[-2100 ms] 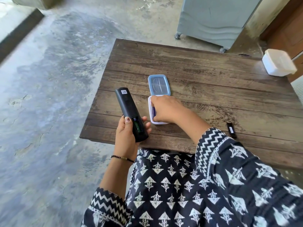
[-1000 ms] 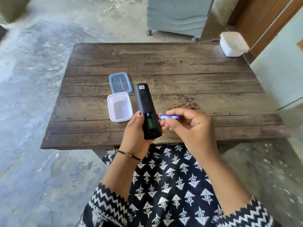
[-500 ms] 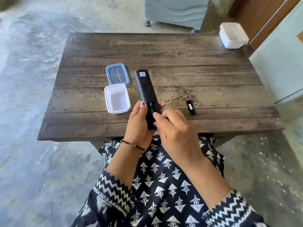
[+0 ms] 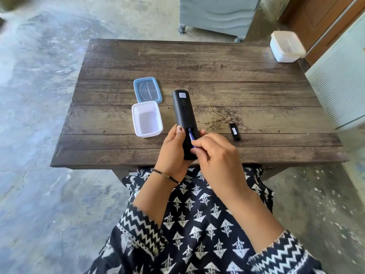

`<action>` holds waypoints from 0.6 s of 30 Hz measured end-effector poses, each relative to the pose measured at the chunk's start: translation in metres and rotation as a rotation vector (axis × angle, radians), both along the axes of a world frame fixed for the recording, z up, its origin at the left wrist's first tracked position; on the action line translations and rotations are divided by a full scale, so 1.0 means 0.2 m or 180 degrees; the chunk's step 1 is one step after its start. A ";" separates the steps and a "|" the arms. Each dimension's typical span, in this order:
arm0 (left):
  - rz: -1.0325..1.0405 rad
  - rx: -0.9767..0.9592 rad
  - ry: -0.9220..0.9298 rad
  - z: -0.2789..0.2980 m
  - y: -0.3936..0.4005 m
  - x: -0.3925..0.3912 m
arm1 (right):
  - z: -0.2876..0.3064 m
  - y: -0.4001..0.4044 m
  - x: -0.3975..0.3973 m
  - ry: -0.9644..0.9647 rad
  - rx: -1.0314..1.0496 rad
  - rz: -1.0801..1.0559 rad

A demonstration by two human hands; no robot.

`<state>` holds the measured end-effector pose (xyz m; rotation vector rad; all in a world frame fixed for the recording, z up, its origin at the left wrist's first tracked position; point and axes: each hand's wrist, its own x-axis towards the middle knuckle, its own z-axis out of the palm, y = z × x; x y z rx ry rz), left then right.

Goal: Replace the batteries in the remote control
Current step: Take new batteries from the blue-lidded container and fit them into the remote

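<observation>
My left hand (image 4: 171, 153) grips the lower end of a black remote control (image 4: 182, 111), held back side up over the near edge of the wooden table (image 4: 227, 76). Its battery compartment is uncovered and a blue battery (image 4: 191, 136) lies in it. The fingertips of my right hand (image 4: 215, 161) pinch the near end of that battery and press it into the slot. The black battery cover (image 4: 234, 131) lies on the table to the right of the remote.
A small white plastic box (image 4: 147, 119) stands open to the left of the remote, its blue-rimmed lid (image 4: 147, 89) lying just behind it. A larger white container (image 4: 286, 46) sits at the table's far right corner. A grey wheeled cabinet (image 4: 215, 14) stands beyond the table.
My right hand took a blue battery out of the white box, carried it to the remote and now pushes it into the compartment. The view has shifted.
</observation>
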<state>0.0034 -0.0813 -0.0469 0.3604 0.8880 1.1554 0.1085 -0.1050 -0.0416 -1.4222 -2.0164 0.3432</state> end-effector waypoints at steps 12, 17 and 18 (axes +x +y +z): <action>0.0132 -0.0113 0.0090 -0.02 -0.03 0.01 | 0.01 -0.03 0.00 0.0051 0.0050 0.0107; 0.0130 -0.0127 0.0051 -0.01 -0.05 0.03 | 0.03 -0.05 0.01 -0.0006 0.0047 0.0078; 0.0119 -0.0113 0.0037 -0.01 -0.05 0.03 | 0.03 -0.05 0.01 -0.0013 0.0071 0.0076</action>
